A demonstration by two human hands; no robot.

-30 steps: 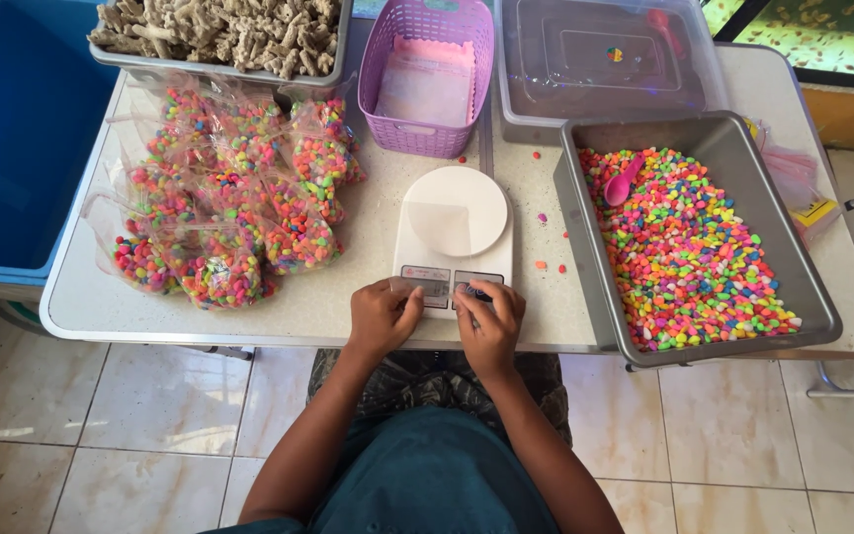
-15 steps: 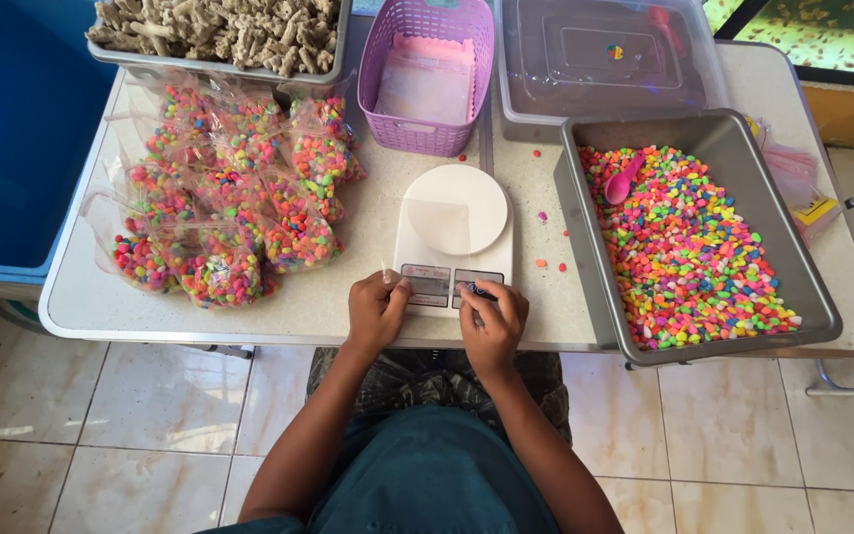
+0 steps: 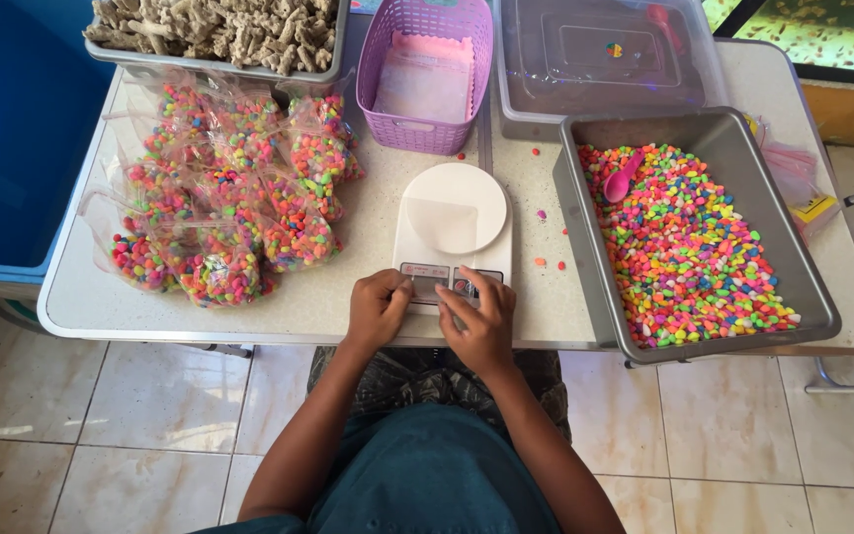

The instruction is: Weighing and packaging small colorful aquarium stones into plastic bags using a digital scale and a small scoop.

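A white kitchen scale (image 3: 452, 213) with a round bare platter sits at the near edge of the white table (image 3: 348, 297). My left hand (image 3: 378, 309) rests with curled fingers on the scale's near left corner. Fingers of my right hand (image 3: 478, 318) lie on the panel and buttons at the scale's near right. Neither hand holds anything. Right of the scale stands a grey tray (image 3: 773, 208) full of small multicoloured pebbles, with a pink scoop (image 3: 623, 178) lying in them.
Several clear bags of coloured pebbles (image 3: 229, 198) are piled on the table's left. At the back stand a tray of beige pieces (image 3: 219, 30), a purple basket (image 3: 427, 74) and a clear lidded box (image 3: 605, 59). A blue bin (image 3: 12, 138) sits at far left. A few pebbles (image 3: 546, 262) lie loose.
Both hands have stayed on the scale's front panel; the right fingers have shifted slightly over the buttons. Nothing else has moved.
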